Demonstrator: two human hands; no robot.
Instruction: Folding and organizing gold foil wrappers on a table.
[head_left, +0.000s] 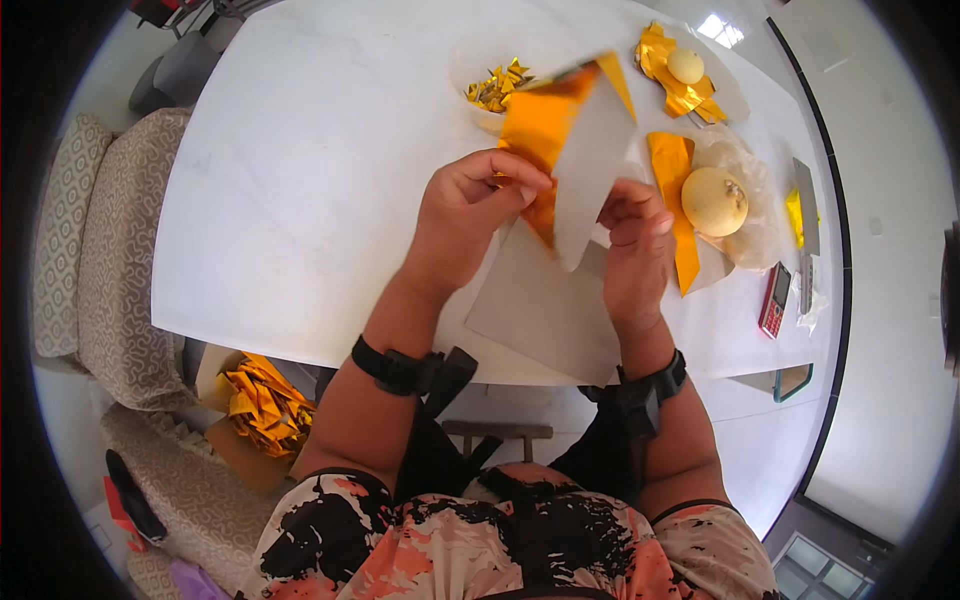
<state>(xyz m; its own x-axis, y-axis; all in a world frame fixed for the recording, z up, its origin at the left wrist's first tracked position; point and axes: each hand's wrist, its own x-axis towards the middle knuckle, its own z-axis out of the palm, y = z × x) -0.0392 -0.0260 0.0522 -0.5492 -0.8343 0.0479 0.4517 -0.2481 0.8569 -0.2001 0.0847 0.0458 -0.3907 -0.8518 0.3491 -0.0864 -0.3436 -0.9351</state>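
A sheet of gold foil paper (540, 127) with a pale grey back is raised over the table, partly folded and blurred along its top. My left hand (472, 210) pinches its gold side between thumb and fingers. On the other side, my right hand (637, 247) has curled fingers at the edge of the grey back; whether they grip it is not clear. Beneath both hands, a pale grey sheet (544, 307) lies flat near the table's front edge. Right of my right hand, a folded gold strip (675, 202) rests beside a round yellowish fruit (714, 201) on clear plastic.
A bowl of small gold folded pieces (499, 86) stands behind the paper. Farther right are more gold paper (660, 56) with a smaller round fruit (685, 66), a knife (806, 217) and a red keypad phone (774, 300). A cardboard box (244, 457) of gold folded papers sits lower left.
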